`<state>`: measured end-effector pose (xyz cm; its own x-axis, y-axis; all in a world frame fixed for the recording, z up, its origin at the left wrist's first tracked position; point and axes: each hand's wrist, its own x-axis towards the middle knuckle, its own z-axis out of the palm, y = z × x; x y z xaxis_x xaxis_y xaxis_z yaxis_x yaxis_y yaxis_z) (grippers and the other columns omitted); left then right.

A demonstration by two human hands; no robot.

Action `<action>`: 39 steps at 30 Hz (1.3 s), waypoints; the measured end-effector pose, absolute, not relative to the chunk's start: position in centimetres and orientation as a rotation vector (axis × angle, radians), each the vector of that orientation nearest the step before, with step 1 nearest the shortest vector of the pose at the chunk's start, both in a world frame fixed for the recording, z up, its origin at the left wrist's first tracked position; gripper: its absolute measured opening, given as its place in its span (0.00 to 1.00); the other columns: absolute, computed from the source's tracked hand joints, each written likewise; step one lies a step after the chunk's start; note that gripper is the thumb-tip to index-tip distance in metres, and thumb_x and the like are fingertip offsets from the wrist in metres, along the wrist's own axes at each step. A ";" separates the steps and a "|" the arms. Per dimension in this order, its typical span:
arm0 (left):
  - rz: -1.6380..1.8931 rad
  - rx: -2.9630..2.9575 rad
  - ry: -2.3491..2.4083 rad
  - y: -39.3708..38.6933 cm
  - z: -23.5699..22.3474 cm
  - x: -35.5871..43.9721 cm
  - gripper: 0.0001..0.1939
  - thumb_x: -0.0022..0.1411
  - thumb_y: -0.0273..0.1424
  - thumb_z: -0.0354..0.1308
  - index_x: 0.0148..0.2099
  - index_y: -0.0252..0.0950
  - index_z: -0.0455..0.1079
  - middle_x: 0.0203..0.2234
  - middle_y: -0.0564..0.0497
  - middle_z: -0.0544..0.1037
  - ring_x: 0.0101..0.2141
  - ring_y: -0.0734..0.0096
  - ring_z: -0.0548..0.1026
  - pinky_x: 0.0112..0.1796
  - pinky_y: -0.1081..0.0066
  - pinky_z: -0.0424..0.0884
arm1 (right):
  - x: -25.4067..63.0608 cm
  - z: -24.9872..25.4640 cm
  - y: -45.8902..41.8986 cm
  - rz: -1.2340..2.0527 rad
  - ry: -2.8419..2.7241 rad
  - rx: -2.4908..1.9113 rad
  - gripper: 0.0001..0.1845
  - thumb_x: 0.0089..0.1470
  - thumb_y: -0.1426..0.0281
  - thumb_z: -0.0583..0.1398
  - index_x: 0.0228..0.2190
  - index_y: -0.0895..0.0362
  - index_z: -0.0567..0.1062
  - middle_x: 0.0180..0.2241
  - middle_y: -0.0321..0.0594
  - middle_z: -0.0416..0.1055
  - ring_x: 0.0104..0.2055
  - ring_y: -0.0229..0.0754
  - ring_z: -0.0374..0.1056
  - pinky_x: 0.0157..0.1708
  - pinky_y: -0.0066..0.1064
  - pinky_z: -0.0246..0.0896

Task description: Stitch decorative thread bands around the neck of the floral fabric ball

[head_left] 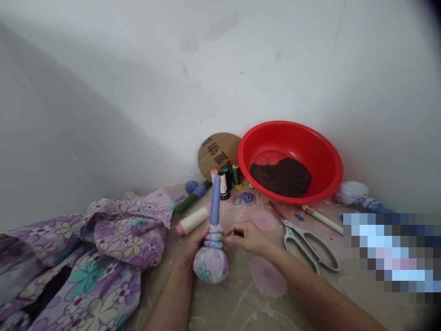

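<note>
A stick with a round, cloth-covered head (pixel 211 269) points away from me, its ball end nearest. Lilac flowered cloth covers the ball and is gathered at the neck, where purple cord winds round it. The long handle (pixel 215 202) is wrapped in purple. My left hand (pixel 195 241) is closed round the neck from the left, its fingers partly hidden behind it. Just right of the neck, my right hand (pixel 251 236) has its thumb and fingers pinched together. Whatever lies in that pinch is too small to make out.
Flowered cloth (pixel 127 239) is heaped on the left. A white roll (pixel 193 221), thread spools (pixel 235 177) and purple yarn (pixel 247 197) lie beyond my hands. At right are scissors (pixel 310 243), a cream-handled tool (pixel 322 219), a red basin (pixel 330 170) with dark grains, and another wrapped stick (pixel 353 192).
</note>
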<state>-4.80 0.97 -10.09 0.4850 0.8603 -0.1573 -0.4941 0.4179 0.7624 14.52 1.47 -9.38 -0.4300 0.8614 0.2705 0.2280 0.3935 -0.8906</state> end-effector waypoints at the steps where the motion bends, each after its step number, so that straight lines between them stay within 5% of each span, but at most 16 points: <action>1: 0.883 0.707 0.606 1.1 -10.2 -4.9 0.12 0.57 0.36 0.56 0.41 0.34 0.68 0.18 0.51 0.73 0.27 0.64 0.76 0.33 0.67 0.70 | 14.6 -9.2 1.5 1.011 -1.858 -0.930 0.08 0.47 0.70 0.58 0.26 0.58 0.77 0.22 0.34 0.71 0.24 0.35 0.62 0.24 0.24 0.54; 9: 0.814 0.738 0.546 1.8 -11.3 -5.7 0.16 0.60 0.40 0.51 0.42 0.32 0.68 0.22 0.49 0.75 0.27 0.65 0.76 0.35 0.67 0.69 | 14.2 -9.5 1.7 0.987 -1.811 -0.860 0.14 0.52 0.65 0.56 0.22 0.59 0.75 0.18 0.34 0.63 0.21 0.34 0.57 0.22 0.25 0.52; 13: 0.808 0.771 0.532 1.7 -11.4 -5.7 0.15 0.62 0.39 0.49 0.42 0.33 0.69 0.22 0.49 0.76 0.29 0.65 0.76 0.35 0.69 0.68 | 13.9 -9.9 1.6 1.017 -1.818 -0.853 0.16 0.53 0.62 0.56 0.25 0.59 0.78 0.17 0.34 0.67 0.20 0.35 0.60 0.21 0.25 0.53; 18: 0.801 0.788 0.536 1.7 -11.1 -5.8 0.16 0.62 0.40 0.48 0.42 0.33 0.69 0.23 0.47 0.77 0.29 0.65 0.76 0.35 0.69 0.67 | 14.0 -10.2 1.6 0.976 -1.815 -0.810 0.16 0.53 0.63 0.57 0.36 0.58 0.80 0.31 0.41 0.78 0.31 0.42 0.71 0.32 0.30 0.64; 39: 0.787 0.724 0.413 2.0 -11.4 -6.1 0.16 0.61 0.41 0.50 0.40 0.34 0.70 0.24 0.48 0.77 0.30 0.65 0.76 0.36 0.68 0.67 | 14.3 -10.8 1.9 0.934 -1.943 -0.843 0.18 0.53 0.67 0.56 0.45 0.53 0.76 0.35 0.36 0.79 0.29 0.41 0.72 0.29 0.31 0.66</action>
